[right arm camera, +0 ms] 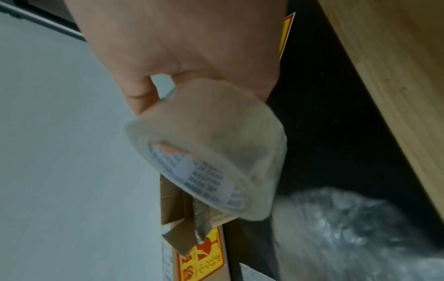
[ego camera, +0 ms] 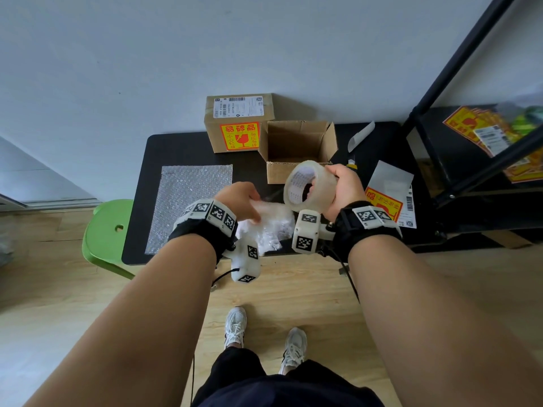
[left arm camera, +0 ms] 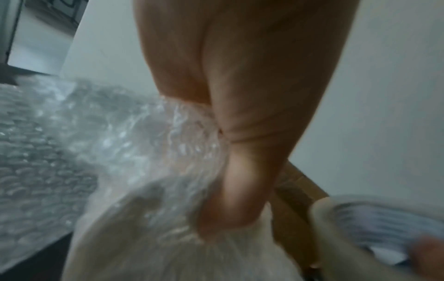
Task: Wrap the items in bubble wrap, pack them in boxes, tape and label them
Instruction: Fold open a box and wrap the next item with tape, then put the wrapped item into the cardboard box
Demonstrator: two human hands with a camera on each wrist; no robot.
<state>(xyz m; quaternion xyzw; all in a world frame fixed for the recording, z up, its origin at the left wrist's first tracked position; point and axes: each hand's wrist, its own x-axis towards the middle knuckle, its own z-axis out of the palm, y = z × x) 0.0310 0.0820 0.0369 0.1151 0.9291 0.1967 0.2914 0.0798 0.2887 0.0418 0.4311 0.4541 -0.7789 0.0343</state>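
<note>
My left hand grips a bundle wrapped in bubble wrap above the front of the black table; in the left wrist view the thumb presses into the bubble-wrapped bundle. My right hand holds a roll of clear tape just right of the bundle, fingers curled round its rim. The tape roll shows its printed core in the right wrist view, with the bundle below it. An open, empty cardboard box stands behind the hands.
A sealed box with a shipping label and a fragile sticker stands at the back. A flat bubble wrap sheet lies at left. Stickers and labels lie at right. A green stool stands left, a black shelf rack right.
</note>
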